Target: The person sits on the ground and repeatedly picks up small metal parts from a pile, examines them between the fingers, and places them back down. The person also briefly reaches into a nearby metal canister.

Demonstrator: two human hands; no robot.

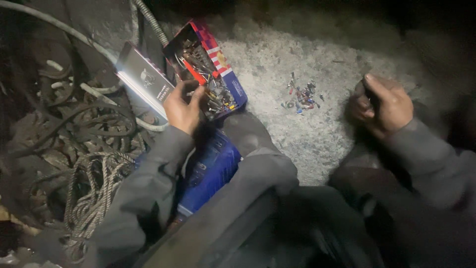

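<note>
1. Rough grey concrete floor lies under me, dim at the edges and lit near the middle.
2. My landmark is the open box of small parts, a red, white and blue carton that lies tilted on the floor and is full of screws, terminals and a red-handled tool.
3. My left hand reaches into the near end of that box, its fingers curled among the small metal pieces; I cannot tell whether they grip one.
4. My right hand is well apart from the box, on its right, closed in a loose fist around something dark and thin that I cannot make out.
5. Between the box and my right hand, a little heap of loose connectors, red, blue and silver, lies on the floor.
6. Just left of the box, touching its side, a glowing flat lamp shines.
7. Further left of the box, tangled cables and a coiled rope lie in a heap.
8. Below the box, by my left sleeve, sits a blue case.
</note>
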